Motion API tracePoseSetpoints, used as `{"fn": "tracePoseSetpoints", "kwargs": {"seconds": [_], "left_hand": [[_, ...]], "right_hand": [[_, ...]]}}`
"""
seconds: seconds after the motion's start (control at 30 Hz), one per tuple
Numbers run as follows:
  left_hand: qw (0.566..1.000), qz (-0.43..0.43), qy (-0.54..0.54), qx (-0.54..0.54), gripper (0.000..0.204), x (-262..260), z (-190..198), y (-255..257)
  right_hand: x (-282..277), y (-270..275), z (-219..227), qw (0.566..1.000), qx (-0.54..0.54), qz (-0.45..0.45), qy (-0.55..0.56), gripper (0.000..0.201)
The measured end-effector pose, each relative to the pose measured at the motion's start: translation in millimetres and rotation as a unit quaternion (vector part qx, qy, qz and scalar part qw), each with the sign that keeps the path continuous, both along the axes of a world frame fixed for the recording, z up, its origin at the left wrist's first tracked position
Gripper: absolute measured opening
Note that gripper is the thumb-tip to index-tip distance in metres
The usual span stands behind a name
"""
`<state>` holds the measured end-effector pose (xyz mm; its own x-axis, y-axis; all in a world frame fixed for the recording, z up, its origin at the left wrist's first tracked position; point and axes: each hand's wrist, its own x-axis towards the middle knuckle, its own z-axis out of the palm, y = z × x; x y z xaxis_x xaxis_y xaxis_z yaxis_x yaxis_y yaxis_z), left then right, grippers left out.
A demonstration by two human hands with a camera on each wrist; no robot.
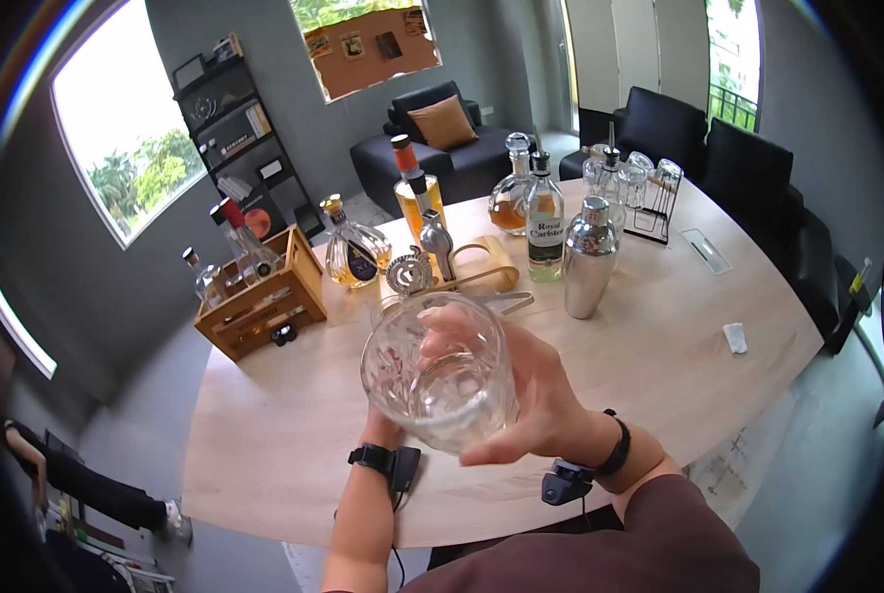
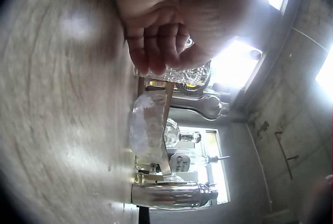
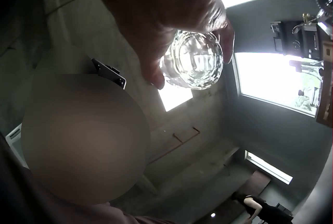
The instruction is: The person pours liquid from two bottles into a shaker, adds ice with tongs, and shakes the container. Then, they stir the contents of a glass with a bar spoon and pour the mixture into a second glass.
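I see tumbler: clear cut glass, glossy. Shaker: polished metal, mirror shine. Table: pale wood, matt, smooth. Crate: raw wood. Bottles: shiny glass.

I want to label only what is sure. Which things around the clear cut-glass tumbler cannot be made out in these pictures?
- Left hand: in the head view the clear cut-glass tumbler hides its fingers; the left wrist view shows them curled, the contact blurred.
- Right hand: its fingertips lie behind the glass in the head view.
- Label of the green bottle: small print too small.
- Wooden crate: contents too small.
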<state>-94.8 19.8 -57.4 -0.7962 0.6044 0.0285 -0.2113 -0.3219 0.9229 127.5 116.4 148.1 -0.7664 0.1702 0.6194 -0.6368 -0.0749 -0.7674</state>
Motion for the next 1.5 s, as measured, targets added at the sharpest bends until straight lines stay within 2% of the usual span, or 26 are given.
{"fn": "tracePoseSetpoints", "kwargs": {"seconds": [0.07,0.13,0.2,0.27,0.43,0.5,0.63,0.67,0.73,0.8,0.9,1.1,1.2,1.27,1.3,1.4,1.47,1.5], "left_hand": [[1.0,0.015,-0.014,0.018,0.016,4,9,2],[1.0,-0.005,-0.018,0.018,0.016,5,13,4],[0.999,-0.021,-0.024,0.016,0.016,6,15,3],[0.999,-0.032,-0.031,0.013,0.017,6,16,-2],[0.998,-0.05,-0.039,0.013,0.022,-1,15,-9],[0.998,-0.055,-0.014,0.014,0.019,-10,1,-6],[0.996,-0.073,0.045,-0.021,0.009,-23,-22,-3],[0.997,-0.071,0.04,-0.014,0.009,-11,-7,-5],[0.994,-0.024,0.097,-0.049,0.006,8,21,-11],[0.995,-0.043,0.08,-0.029,0.007,-13,-2,-5],[0.995,-0.063,0.065,-0.049,0.008,-22,-20,-1],[0.992,-0.058,0.091,-0.072,0.007,-12,-3,-6],[0.988,-0.063,0.106,-0.09,0.007,-16,-3,-8],[0.986,-0.072,0.112,-0.096,0.008,-16,-3,-8],[0.987,-0.067,0.108,-0.096,0.008,-16,-2,-9],[0.987,-0.061,0.104,-0.102,0.008,-10,2,-10],[0.987,-0.058,0.106,-0.108,0.008,-10,3,-10],[0.987,-0.058,0.105,-0.107,0.007,-10,3,-10]], "right_hand": [[-1,8,4,1.0,-0.003,-0.001,-0.009,0.089],[-2,15,2,0.993,-0.063,0.078,-0.07,0.087],[-6,15,-2,0.988,-0.097,0.098,-0.063,0.084],[-9,15,-1,0.957,-0.203,0.187,-0.085,0.082],[-14,16,-2,0.945,-0.214,0.226,-0.105,0.082],[-15,11,-2,0.905,-0.302,0.27,-0.133,0.084],[-19,5,-5,0.919,-0.286,0.217,-0.162,0.091],[-22,8,-10,0.909,-0.306,0.236,-0.158,0.089],[-22,9,-12,0.899,-0.319,0.253,-0.159,0.088],[-18,8,-8,0.892,-0.36,0.238,-0.137,0.086],[-14,4,-2,0.901,-0.357,0.209,-0.133,0.089],[-1,5,9,0.926,-0.321,0.178,-0.085,0.093],[7,6,15,0.944,-0.296,0.126,-0.078,0.094],[14,4,19,0.953,-0.286,0.047,-0.087,0.092],[16,3,22,0.953,-0.288,0.044,-0.086,0.092],[20,7,26,0.939,-0.333,0.015,-0.089,0.083],[23,13,24,0.929,-0.355,0.099,-0.032,0.06],[24,13,24,0.928,-0.358,0.099,-0.031,0.06]]}}
